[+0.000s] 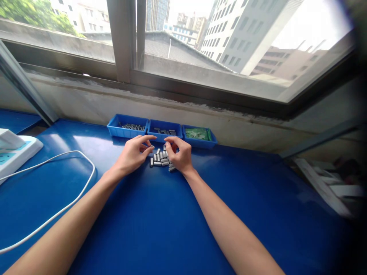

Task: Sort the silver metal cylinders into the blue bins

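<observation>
A loose pile of small silver and black metal parts (161,158) lies on the blue table (172,214). At the pile's left edge is my left hand (139,152), its thumb and fingertips pinched around a tiny shiny piece (152,146). My right hand (179,152) covers the right side of the pile; its thumb and index finger close on a small dark part (164,146), partly hidden by the fingers. Just behind both hands stand three blue bins: the left bin (122,132) holds small screws, the middle bin (179,131) metal parts, the right bin (200,143) green packets.
A white power strip (31,147) sits at the left, and a white cable (92,168) loops across the table's left side. Behind the bins runs a wall below a window frame (183,89). Blurred items (327,185) are beyond the table's right edge.
</observation>
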Tool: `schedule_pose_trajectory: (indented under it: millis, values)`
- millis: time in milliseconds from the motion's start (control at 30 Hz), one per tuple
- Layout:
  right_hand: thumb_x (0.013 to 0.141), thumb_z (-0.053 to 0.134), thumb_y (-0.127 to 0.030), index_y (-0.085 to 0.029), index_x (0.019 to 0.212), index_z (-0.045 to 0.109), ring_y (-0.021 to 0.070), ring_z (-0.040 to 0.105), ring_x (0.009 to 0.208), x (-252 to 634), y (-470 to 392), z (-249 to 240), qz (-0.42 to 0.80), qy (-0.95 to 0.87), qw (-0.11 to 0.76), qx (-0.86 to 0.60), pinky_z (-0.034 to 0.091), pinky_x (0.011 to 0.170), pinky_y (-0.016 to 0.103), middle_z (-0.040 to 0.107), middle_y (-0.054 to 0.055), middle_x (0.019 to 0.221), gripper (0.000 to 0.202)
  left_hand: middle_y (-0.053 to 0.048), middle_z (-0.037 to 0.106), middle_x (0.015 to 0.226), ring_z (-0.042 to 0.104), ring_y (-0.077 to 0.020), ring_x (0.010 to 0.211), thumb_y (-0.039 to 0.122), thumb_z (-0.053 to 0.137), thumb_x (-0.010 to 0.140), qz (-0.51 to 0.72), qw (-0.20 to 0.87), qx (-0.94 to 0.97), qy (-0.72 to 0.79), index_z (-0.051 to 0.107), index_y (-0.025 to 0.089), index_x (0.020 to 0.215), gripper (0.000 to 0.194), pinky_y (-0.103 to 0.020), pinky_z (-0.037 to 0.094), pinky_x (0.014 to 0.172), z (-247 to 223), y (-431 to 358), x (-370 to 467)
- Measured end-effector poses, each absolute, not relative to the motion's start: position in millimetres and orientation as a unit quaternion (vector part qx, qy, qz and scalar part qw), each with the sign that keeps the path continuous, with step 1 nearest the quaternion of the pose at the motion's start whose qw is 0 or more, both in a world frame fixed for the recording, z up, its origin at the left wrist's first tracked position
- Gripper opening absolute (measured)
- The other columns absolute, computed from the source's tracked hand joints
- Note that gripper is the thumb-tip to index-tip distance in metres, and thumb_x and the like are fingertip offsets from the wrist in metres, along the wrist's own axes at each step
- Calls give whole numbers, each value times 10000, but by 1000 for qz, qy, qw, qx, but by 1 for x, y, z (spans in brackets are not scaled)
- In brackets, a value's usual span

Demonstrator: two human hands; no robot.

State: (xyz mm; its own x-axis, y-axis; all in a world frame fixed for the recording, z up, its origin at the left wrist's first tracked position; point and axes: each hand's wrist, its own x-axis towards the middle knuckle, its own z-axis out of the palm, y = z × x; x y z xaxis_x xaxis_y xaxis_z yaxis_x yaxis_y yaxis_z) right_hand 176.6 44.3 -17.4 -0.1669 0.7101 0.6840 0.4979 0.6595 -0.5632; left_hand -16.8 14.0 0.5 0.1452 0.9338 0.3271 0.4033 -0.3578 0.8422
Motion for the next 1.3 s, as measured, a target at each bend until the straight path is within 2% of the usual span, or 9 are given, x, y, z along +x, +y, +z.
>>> schedule_pose_trajectory:
  millis: [133, 233, 367, 467, 567, 700, 867, 1133, 1300]
  values:
    - [891, 554, -234, -203, 930, 689, 131, 556, 535, 176, 44, -18, 110, -760, 498, -401, 493, 603, 277, 706, 16, 776, 145, -62, 720, 894, 688, -190, 779, 419, 779, 734, 494, 388, 618, 473, 681, 174, 1190, 527, -293, 544, 750, 7, 11, -12]
    - [891, 552, -241, -202, 933, 690, 132, 559, 538, 176, 45, -19, 113, -763, 493, -403, 496, 608, 276, 705, 17, 772, 149, -76, 748, 891, 704, -215, 826, 455, 839, 656, 518, 411, 587, 468, 720, 161, 1094, 540, -308, 545, 793, 8, 12, -13]
    - [892, 552, -238, -198, 932, 690, 130, 559, 540, 177, 45, -19, 115, -768, 489, -398, 492, 610, 270, 695, 15, 756, 149, -77, 751, 788, 687, -199, 702, 523, 804, 688, 512, 387, 584, 496, 755, 158, 884, 417, -281, 524, 661, 4, 13, -14]
    - [893, 551, -238, -198, 932, 686, 125, 548, 528, 177, 44, -19, 122, -774, 481, -393, 480, 593, 263, 670, 6, 719, 147, -71, 726, 679, 645, -176, 579, 568, 738, 749, 496, 373, 587, 520, 751, 155, 792, 415, -267, 479, 564, 3, 14, -14]
    - [893, 553, -246, -201, 934, 683, 115, 535, 515, 177, 44, -18, 139, -779, 469, -392, 471, 575, 253, 651, -6, 694, 144, -75, 738, 702, 675, -194, 631, 563, 766, 722, 501, 379, 572, 527, 754, 157, 810, 416, -277, 498, 610, 3, 13, -13]
    - [878, 589, -267, -200, 990, 675, 100, 529, 513, 177, 43, -15, 178, -786, 457, -377, 465, 553, 232, 652, -16, 712, 157, -95, 766, 839, 717, -236, 818, 516, 838, 648, 519, 418, 542, 512, 749, 149, 859, 432, -312, 538, 770, 3, 12, -13]
    - [847, 633, -275, -205, 1067, 669, 85, 524, 519, 177, 43, -15, 200, -803, 441, -348, 472, 562, 224, 685, -14, 792, 233, -116, 772, 938, 723, -265, 917, 542, 850, 621, 522, 474, 518, 484, 740, 133, 957, 540, -341, 553, 855, 4, 11, -10]
    - [890, 649, -342, -202, 963, 738, 116, 594, 579, 173, 45, -19, 191, -800, 446, -354, 492, 574, 248, 738, 28, 826, 181, -112, 775, 903, 728, -270, 919, 548, 827, 663, 517, 506, 505, 471, 727, 123, 983, 541, -364, 569, 872, -1, 12, -6]
    - [861, 680, -302, -190, 913, 755, 154, 686, 698, 172, 50, -21, 247, -756, 486, -362, 546, 667, 269, 765, 44, 871, 144, -114, 770, 948, 725, -256, 922, 546, 810, 684, 512, 500, 517, 469, 731, 124, 984, 524, -356, 559, 898, 1, 13, -8]
